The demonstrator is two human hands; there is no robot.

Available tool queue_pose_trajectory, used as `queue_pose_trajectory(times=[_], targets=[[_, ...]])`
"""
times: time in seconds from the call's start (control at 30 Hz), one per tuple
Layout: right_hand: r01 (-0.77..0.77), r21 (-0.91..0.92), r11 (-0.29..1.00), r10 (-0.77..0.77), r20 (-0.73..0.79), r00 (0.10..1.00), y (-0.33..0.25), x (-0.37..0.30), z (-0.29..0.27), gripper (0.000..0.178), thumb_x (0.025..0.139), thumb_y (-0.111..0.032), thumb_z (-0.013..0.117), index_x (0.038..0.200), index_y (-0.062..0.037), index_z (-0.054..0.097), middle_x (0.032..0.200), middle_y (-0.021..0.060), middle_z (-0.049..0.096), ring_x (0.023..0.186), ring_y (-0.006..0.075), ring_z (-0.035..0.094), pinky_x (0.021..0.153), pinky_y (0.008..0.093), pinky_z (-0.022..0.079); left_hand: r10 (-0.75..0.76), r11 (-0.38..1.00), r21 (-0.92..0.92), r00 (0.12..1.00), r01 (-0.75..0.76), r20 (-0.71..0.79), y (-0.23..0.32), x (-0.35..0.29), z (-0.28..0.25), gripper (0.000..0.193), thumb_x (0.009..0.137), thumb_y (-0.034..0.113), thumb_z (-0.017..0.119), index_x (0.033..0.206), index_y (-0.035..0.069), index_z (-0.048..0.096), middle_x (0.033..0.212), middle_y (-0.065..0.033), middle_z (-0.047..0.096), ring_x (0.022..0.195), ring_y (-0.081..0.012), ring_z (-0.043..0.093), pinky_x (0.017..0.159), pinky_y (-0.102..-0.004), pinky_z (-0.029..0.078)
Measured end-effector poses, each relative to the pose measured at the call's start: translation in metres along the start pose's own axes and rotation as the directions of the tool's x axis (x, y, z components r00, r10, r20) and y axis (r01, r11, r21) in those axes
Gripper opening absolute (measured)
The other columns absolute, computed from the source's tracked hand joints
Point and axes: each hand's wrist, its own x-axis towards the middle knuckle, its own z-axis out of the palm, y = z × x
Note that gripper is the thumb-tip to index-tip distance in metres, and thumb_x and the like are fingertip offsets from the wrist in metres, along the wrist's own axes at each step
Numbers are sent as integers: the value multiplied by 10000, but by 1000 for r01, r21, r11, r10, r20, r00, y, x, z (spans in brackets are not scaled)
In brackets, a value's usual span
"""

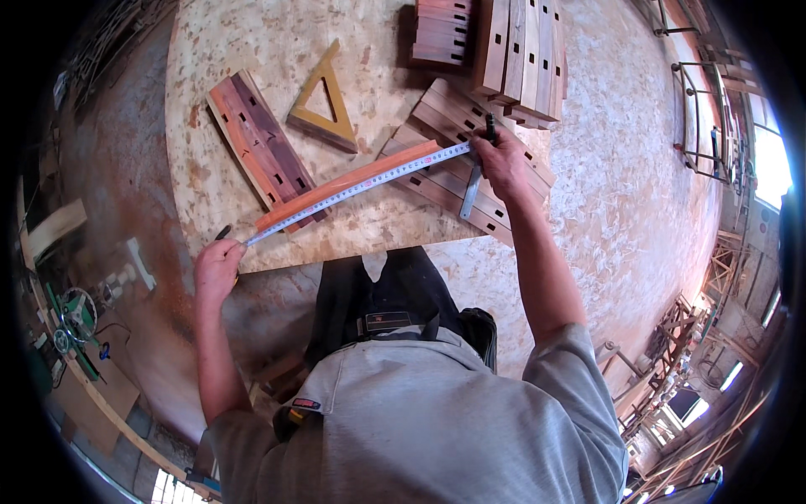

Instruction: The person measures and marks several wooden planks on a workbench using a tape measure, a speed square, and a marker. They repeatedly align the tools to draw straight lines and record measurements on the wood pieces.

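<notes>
A white tape measure blade [369, 181] is stretched between my two hands, along a narrow reddish wooden strip [353, 178]. My left hand [218, 267] pinches the tape's left end near the table's front edge; a small dark piece [223, 233] sticks up beside its fingers. Closed around the tape's other end is my right hand [501, 160]. A black pen-like stick [491, 128] rises from its fingers, and a flat metal blade [471, 198] extends below them; whether it is gripped or only touched, I cannot tell. The strip's left end lies across slotted reddish boards [260, 143].
A yellow triangular set square [324, 105] with a wooden base lies at the middle of the plywood table [201, 50]. More slotted boards [437, 126] lie under the tape's right part. Stacked slotted pieces [520, 59] stand at the far right, beside a darker stack [441, 34].
</notes>
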Motion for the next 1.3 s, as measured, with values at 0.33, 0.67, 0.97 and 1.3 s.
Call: queue_pose_trajectory(times=[0.33,0.67,0.97,1.3], targets=[[7,-94,996,-9,-19,1000,11,10,2,212,930,-184,646,1058,-18,682,783,17,642,681,93,555,624,267,460,34,995,91,999,-35,7,6,8,12,261,905,274,638,879,18,681,822,-178,639,787,-346,613,718,-423,466],[251,-154,956,-273,-141,952,21,9,3,181,957,-128,636,1105,-28,664,856,21,632,665,84,552,586,249,459,-20,997,79,1000,19,17,8,12,15,285,916,292,626,872,13,667,771,-202,607,740,-370,592,676,-441,450],[593,-417,689,-557,220,801,-5,-67,43,282,833,-72,663,1115,-77,663,1270,125,617,1023,356,661,839,425,561,1,996,91,1000,-2,10,13,11,17,297,917,292,622,839,6,642,768,-206,600,727,-382,580,660,-451,442],[624,-483,614,-518,349,781,1,-82,59,363,807,-60,674,1158,-152,657,1408,118,552,993,346,681,794,432,590,-80,995,63,996,78,32,19,11,15,305,909,303,638,820,11,633,732,-197,588,691,-361,573,645,-445,441]])
